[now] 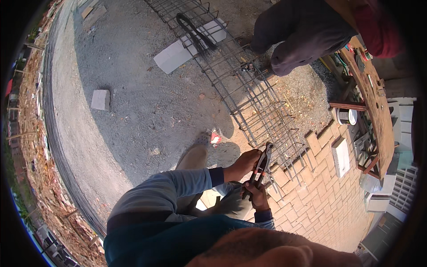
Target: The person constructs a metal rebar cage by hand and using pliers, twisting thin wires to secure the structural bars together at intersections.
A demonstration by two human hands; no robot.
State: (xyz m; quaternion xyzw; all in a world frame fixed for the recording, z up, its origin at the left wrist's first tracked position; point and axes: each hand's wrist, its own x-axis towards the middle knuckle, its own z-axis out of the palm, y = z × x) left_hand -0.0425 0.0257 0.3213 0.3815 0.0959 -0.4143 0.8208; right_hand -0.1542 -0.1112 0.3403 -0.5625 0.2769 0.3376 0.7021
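A long rebar cage (pixel 235 104) of dark rods and square stirrups runs from the top of the view down to just ahead of me. My right hand (pixel 258 198) is wrapped round the handles of a pair of pincers (pixel 263 165), whose metal head points up at the near end of the cage. Beside the pincers, my left hand (pixel 242 164) is closed, its fingertips next to the cage's near corner. What those fingers pinch is hidden or too thin to make out. A looped bundle of dark wire (pixel 192 32) lies across the cage farther off.
Another person (pixel 307 31) in dark trousers crouches at the cage's right side. A pale slab (pixel 171 58) lies beneath the cage, and a concrete block (pixel 101 99) rests on the gravel at left. Pavers (pixel 311 196), a white block (pixel 341 156), a bucket (pixel 347 116) and a wooden bench (pixel 376 107) stand right.
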